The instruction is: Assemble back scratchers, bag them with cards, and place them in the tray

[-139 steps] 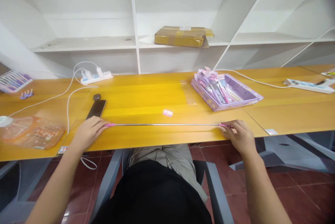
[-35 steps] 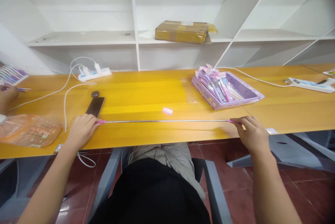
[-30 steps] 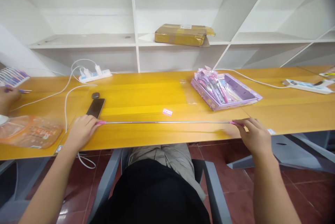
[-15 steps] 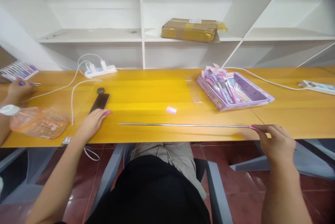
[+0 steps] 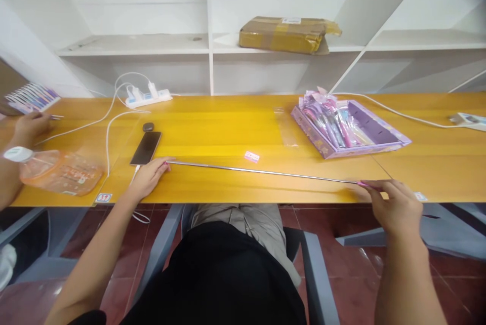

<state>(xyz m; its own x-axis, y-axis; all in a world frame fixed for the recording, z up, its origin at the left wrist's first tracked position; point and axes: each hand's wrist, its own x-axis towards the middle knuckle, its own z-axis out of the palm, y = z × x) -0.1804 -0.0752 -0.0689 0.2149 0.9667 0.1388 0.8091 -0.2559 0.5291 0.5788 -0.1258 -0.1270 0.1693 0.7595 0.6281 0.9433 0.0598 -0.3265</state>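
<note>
A long thin metal rod (image 5: 261, 171) stretches between my hands above the yellow table (image 5: 212, 130), its left end slightly farther from me. My right hand (image 5: 397, 206) pinches the pink piece at its right end. At the other end, my left hand (image 5: 150, 178) is closed around a small pink piece, with the rod's tip at the fingers. Beyond the rod lies a small pink and white label (image 5: 252, 156). A purple box (image 5: 379, 125) with wrapped pens (image 5: 334, 122) stands at the back right.
A phone (image 5: 146, 148) with a cable and a small dark case (image 5: 148, 126) lie near my left hand. Farther left are an orange bottle (image 5: 64, 172), another person's hand (image 5: 30, 127) and a pen rack (image 5: 34, 98). Behind are a power strip (image 5: 152, 98) and a taped parcel (image 5: 283, 35).
My left hand has moved right and met the rod's left end, which is now raised or farther back. My right hand keeps its pinch. The view has shifted slightly.
</note>
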